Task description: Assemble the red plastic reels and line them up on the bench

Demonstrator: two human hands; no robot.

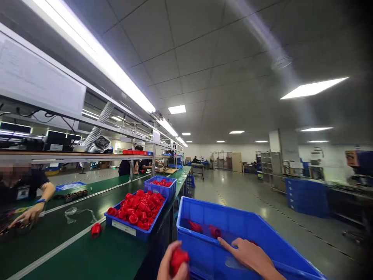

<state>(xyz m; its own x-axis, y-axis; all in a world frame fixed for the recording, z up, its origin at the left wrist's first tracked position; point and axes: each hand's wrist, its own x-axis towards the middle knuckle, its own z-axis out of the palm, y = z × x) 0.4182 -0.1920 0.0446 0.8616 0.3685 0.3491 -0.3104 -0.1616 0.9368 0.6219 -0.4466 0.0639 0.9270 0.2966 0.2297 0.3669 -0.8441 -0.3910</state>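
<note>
My left hand (169,264) is closed around a red plastic part (178,258) at the bottom of the view, just left of a large blue bin (227,212). The red part is slightly blurred and its far side is hidden. Over the near rim of that bin reaches my right hand (247,254), with its index finger stretched out and nothing seen in it. Inside the bin lie a few red parts (215,231), partly hidden by its wall and my hand.
A blue tray (124,228) heaped with red parts (141,208) stands on the green bench (110,256), with a smaller blue tray (171,190) behind. One red cap (95,230) and clear plastic (78,214) lie nearby. A co-worker's hand (27,216) works at far left.
</note>
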